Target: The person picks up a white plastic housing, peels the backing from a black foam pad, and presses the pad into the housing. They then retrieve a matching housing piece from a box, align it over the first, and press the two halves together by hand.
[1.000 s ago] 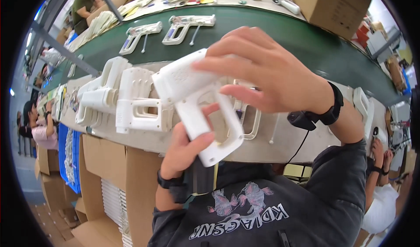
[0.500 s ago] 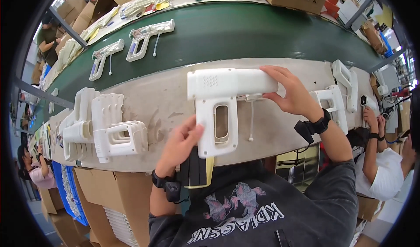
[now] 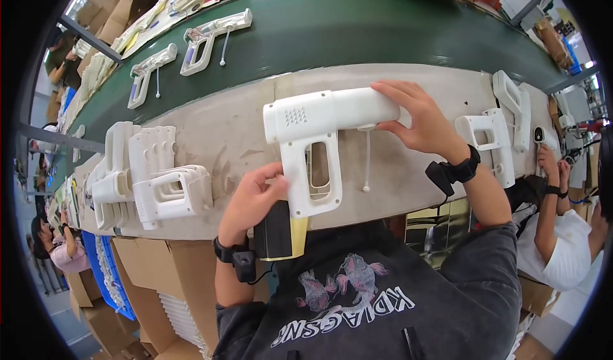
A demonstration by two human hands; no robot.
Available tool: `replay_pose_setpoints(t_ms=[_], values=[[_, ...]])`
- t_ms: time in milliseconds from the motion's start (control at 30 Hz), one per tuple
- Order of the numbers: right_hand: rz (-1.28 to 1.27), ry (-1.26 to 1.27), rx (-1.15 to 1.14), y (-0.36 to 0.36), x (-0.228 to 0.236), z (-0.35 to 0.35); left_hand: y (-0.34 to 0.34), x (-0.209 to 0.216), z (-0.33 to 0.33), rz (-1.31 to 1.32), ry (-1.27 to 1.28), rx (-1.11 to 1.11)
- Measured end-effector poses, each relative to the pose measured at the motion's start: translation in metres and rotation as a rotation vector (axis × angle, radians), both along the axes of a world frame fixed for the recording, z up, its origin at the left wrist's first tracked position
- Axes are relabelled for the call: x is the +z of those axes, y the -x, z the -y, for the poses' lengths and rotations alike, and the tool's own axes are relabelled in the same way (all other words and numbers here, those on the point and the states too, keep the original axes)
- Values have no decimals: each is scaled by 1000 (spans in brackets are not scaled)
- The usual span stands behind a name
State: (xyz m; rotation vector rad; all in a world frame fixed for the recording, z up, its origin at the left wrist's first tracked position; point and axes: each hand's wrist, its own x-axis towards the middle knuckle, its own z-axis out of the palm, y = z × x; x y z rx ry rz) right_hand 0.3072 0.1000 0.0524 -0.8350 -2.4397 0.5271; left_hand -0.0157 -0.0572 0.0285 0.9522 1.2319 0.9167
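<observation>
At the middle of the grey-beige worktop [image 3: 246,130]: I have the white plastic pistol-shaped shell [image 3: 329,114] between both hands; whether it touches the surface I cannot tell
Shell, a second ago and now: it was tilted up then; it now lies flatter, vented face up, barrel toward the right, and a thin inner rim [image 3: 319,189] shows through its handle opening; I judge the work has gone from carrying to lining up
Right hand [image 3: 424,120]: closed round the barrel's right end, thumb below, fingers above
Left hand [image 3: 252,197]: fingers bent against the handle's left edge; I cannot tell whether they pinch it
Thin white rod [image 3: 367,162]: juts out below the shell's barrel, near the right thumb, and could catch
Black-and-yellow block [image 3: 273,232]: just below the shell's left side, close to the left wrist, crowding it
Nested white plastic shells [image 3: 169,197]: left of the shell, well apart
Loose white plastic parts [image 3: 501,149]: right of the shell, beyond the right wrist
Long green belt [image 3: 357,34]: beyond the shell, bearing two open white half-housings [image 3: 220,25] with wires
</observation>
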Motion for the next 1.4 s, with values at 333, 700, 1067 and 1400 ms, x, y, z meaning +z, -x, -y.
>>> replay_pose_setpoints(t_ms=[333,700,1067,1400], values=[[-215,173,-71,6,-36,-7,9,-2,4,205,-11,174],[83,131,-185,24,-58,-10,10,0,5,240,3,175],[-167,68,-198,0,-48,10,3,-11,-5,161,55,64],[-163,4,-19,-14,-27,2,-10,-1,-15,146,58,-19]])
